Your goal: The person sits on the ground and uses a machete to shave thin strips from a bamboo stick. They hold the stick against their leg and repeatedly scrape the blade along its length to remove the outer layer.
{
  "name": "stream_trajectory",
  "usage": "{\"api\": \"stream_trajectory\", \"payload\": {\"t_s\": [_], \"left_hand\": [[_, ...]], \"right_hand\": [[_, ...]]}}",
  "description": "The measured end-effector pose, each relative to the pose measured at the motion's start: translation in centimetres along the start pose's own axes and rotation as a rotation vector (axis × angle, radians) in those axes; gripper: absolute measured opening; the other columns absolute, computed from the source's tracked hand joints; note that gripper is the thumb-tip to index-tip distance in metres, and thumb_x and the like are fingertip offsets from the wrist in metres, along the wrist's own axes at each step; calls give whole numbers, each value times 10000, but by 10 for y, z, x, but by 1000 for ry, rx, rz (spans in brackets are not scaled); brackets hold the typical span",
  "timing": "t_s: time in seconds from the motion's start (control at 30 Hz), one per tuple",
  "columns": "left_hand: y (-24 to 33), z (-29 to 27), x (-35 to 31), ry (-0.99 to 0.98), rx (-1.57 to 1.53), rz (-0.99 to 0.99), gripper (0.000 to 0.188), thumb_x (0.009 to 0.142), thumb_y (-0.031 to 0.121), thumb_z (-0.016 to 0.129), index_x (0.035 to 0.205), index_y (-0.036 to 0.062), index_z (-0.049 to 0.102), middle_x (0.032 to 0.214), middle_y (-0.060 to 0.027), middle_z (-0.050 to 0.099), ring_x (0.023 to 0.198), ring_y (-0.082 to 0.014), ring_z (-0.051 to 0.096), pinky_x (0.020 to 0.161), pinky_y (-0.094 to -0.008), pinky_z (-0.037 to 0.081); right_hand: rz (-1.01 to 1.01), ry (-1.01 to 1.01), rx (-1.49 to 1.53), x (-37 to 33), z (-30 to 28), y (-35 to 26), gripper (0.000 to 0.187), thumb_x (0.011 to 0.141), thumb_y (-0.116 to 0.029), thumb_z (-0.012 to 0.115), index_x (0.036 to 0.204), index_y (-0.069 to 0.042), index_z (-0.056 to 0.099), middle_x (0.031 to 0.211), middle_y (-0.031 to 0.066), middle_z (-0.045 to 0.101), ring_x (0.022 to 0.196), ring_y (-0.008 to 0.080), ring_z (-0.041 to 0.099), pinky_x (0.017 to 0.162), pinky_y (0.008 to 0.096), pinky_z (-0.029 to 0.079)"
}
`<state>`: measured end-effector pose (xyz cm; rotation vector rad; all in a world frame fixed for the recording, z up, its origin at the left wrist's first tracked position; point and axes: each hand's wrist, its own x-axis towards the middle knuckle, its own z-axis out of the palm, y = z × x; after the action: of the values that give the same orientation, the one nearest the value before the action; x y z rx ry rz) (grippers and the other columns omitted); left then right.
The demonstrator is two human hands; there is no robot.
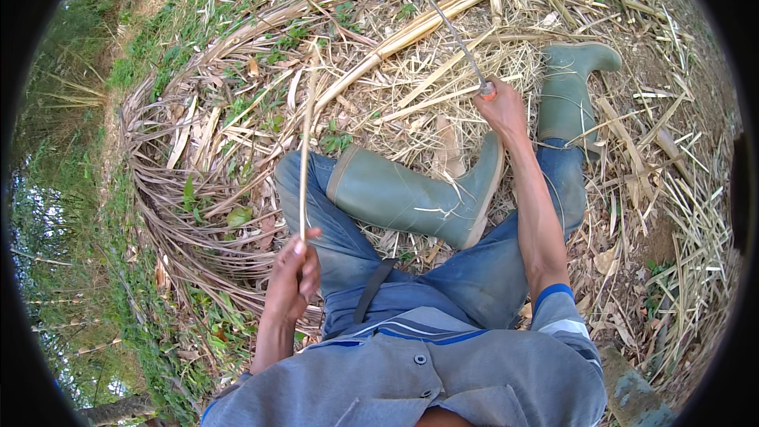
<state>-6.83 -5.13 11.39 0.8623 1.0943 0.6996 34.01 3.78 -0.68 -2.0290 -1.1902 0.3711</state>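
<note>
My left hand is closed around the lower end of a thin pale strip, which looks like split bamboo or cane. The strip rises from the fist past my bent left knee, its far tip over the litter. Out to the right, my right hand grips a long, narrow-bladed knife whose handle shows a bit of orange. Its blade points forward and slightly left, apart from the strip. Most of the handle is hidden in my fist.
I sit with green rubber boots in front of me. Split lengths and pale shavings cover the ground ahead. Long dry fronds curve around the left, beside green plants. More thin strips lie at right.
</note>
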Motion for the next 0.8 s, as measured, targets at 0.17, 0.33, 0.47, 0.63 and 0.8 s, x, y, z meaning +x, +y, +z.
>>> {"api": "stream_trajectory", "payload": {"t_s": [0.17, 0.33, 0.47, 0.63, 0.8], "left_hand": [[-15, 17, 110, 65, -148, 296, 310, 999, 273, 415, 1196, 50, 500, 802, -23, 570, 828, -128, 573, 780, -308, 490], [-15, 103, 188, -114, -220, 458, 339, 1016, 260, 347, 1286, 55, 340, 1259, -179, 521, 1225, -271, 480, 1031, -428, 374], [-29, 138, 205, -121, -304, 525, 295, 1013, 236, 363, 1241, 51, 332, 1274, -209, 505, 1228, -289, 478, 1028, -425, 375], [-44, 139, 210, -30, -330, 458, 187, 989, 165, 425, 1152, 83, 384, 1237, -201, 538, 1160, -298, 532, 1001, -428, 425], [-52, 134, 210, -43, -276, 343, 160, 991, 169, 424, 1116, 70, 420, 1171, -185, 581, 1103, -279, 571, 958, -401, 467]], "right_hand": [[70, -366, 539, -52, -24, -58, 304, 761, -258, 731, 911, -20, 617, 767, 69, 646, 740, 188, 638, 705, 360, 501], [-183, -286, 608, -77, 3, -69, 420, 750, -345, 727, 925, 16, 605, 819, 138, 654, 787, 220, 649, 713, 370, 489], [-92, -219, 662, -81, 19, -59, 388, 754, -321, 729, 919, 9, 609, 812, 141, 658, 779, 211, 653, 710, 354, 491], [32, -195, 977, -77, 25, -52, 271, 808, -176, 714, 945, 18, 583, 743, 82, 656, 627, 121, 640, 577, 253, 507], [71, -166, 1161, -70, 36, -40, 215, 815, -126, 682, 931, 7, 559, 730, 75, 648, 634, 118, 647, 528, 236, 518]]}}
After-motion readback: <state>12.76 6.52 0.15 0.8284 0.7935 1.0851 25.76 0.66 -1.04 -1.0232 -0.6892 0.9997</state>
